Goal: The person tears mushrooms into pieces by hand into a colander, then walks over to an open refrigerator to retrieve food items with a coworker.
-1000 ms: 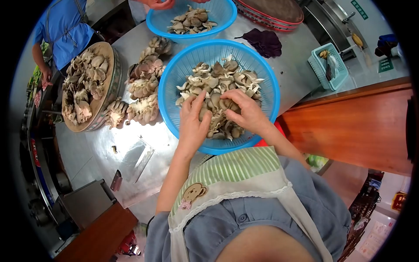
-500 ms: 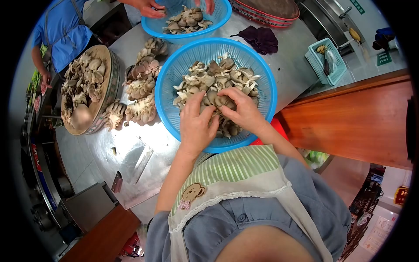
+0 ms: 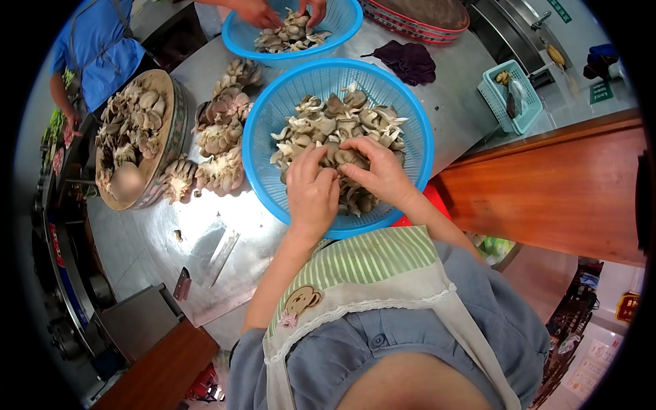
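A large blue plastic basket (image 3: 265, 164) stands on the metal table before me, holding a heap of torn oyster mushrooms (image 3: 335, 123). Over the near part of the heap, my left hand (image 3: 312, 188) has its thumb and fingers closed on an oyster mushroom. From the other side my right hand (image 3: 378, 171) grips the same mushroom piece (image 3: 331, 156), fingers curled over it. Both hands nearly meet, and their fingertips partly hide the piece. Whole oyster mushroom clusters (image 3: 222, 171) lie on the table left of the basket.
A cleaver (image 3: 222, 256) lies on the metal table (image 3: 171, 232) at the near left. Left stands a round basket (image 3: 179, 119) of mushrooms. Across the table, another person's hands (image 3: 263, 14) work over a second blue basket (image 3: 345, 37). A dark cloth (image 3: 406, 61) lies beyond my basket.
My left hand has shifted slightly right and its fingers have drawn together on the mushroom. My right hand barely moves. The other person's hands have come down onto their mushrooms.
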The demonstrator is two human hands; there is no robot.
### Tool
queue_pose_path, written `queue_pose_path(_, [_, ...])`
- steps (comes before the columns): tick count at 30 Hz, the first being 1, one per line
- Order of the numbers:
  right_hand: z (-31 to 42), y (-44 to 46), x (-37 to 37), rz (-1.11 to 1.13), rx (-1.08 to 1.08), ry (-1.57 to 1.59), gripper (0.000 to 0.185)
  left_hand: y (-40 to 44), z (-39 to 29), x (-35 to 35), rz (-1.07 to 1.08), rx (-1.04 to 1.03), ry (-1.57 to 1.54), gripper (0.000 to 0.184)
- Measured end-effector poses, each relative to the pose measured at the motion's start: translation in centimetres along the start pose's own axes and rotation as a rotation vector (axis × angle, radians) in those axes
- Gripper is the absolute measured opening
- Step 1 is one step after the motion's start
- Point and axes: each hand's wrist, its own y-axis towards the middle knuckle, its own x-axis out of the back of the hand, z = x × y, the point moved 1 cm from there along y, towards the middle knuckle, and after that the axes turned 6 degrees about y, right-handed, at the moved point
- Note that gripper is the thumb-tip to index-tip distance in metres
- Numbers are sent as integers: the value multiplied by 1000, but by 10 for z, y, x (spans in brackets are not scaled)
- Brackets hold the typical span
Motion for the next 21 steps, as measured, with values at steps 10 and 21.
queue_pose_path(10, [0, -1, 0, -17, 2, -9, 38, -12, 27, 68, -98, 289, -224, 10])
queue_pose_path(21, [8, -3, -2, -21, 49, -41, 39, -72, 106, 97, -173, 541, 252, 8])
